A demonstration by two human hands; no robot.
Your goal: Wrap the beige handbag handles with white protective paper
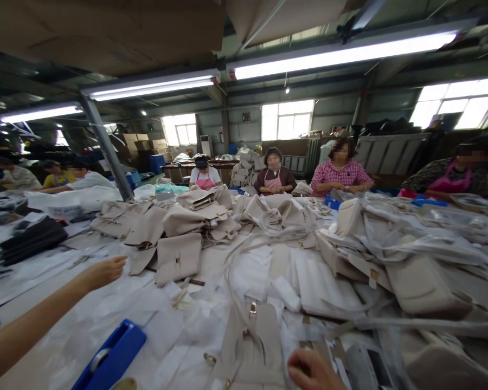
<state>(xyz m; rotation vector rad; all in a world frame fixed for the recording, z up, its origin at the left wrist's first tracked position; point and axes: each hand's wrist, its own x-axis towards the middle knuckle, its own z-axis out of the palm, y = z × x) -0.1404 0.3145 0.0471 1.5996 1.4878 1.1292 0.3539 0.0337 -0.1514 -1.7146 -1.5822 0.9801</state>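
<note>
My left hand reaches in from the left over white sheets, its fingers bent and pressed together. Whatever it holds, if anything, is hidden. At the bottom, my right hand is closed, with curled fingers, beside a beige handbag; I cannot make out anything in it. That bag lies in front of me with its strap running away from me and a metal clasp on it. A blue tape dispenser lies below my left hand. Another beige bag stands to the right of that hand.
Beige bags in plastic wrap are heaped at the right, with more bags piled at the back. White foam sheets cover the middle. A grey device sits near my right hand. Several people work across the table.
</note>
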